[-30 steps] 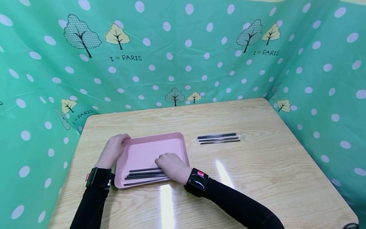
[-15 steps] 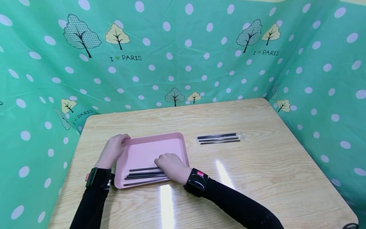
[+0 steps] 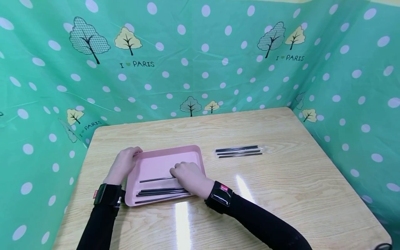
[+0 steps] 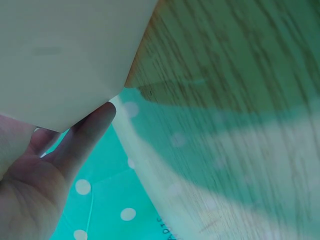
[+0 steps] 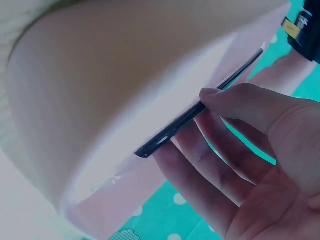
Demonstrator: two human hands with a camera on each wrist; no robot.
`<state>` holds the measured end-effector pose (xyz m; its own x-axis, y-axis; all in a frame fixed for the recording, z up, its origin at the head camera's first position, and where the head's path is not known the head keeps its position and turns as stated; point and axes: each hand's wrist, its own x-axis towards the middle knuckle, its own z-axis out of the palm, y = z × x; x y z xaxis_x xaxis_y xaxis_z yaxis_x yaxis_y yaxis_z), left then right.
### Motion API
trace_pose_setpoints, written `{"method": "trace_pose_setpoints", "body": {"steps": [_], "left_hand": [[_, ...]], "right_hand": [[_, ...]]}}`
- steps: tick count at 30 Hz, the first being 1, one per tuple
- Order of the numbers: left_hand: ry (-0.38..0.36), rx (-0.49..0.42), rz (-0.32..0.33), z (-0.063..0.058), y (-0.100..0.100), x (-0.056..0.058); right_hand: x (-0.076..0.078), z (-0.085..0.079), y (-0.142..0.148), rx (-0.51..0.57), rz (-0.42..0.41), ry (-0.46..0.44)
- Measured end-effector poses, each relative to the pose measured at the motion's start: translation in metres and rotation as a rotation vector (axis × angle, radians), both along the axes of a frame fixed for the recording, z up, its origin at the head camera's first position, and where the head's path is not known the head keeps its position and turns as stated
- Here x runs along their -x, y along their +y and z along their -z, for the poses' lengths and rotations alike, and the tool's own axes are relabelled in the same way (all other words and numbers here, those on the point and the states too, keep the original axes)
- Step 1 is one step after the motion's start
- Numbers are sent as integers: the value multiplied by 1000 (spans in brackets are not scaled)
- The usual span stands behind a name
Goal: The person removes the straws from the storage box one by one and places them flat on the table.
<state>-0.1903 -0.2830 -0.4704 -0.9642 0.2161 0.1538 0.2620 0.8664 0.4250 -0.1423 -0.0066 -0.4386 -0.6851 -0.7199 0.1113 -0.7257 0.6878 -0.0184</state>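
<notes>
My right hand pinches a black chopstick between thumb and fingers, above the pink tray. In the head view the thin end of this chopstick juts out left of the hand. Several more black chopsticks lie side by side along the tray's near edge, their right ends partly hidden by the right hand. At the tray's far left corner, my left hand holds the rim. From the left wrist, the fingers show against the tray's outer side.
To the right of the tray, several dark chopsticks lie on the wooden table with clear plastic wrapping around them. A green dotted curtain hangs behind the table and along both sides. A black cable shows at the near right corner.
My right hand has lifted slightly away from the near edge with one chopstick, which now lies apart from the others. The left hand and the tray have not moved.
</notes>
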Motion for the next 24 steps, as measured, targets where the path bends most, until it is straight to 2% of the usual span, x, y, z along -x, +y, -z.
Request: {"method": "trace_pose_setpoints", "body": {"steps": [12, 18, 24], "left_hand": [[-23, 17, -13, -3, 2, 0], [-13, 10, 0, 0, 0, 1], [-10, 5, 3, 0, -1, 2]], "right_hand": [[8, -23, 14, -7, 27, 34], [13, -27, 23, -6, 58, -29], [19, -27, 44, -5, 83, -68]]}}
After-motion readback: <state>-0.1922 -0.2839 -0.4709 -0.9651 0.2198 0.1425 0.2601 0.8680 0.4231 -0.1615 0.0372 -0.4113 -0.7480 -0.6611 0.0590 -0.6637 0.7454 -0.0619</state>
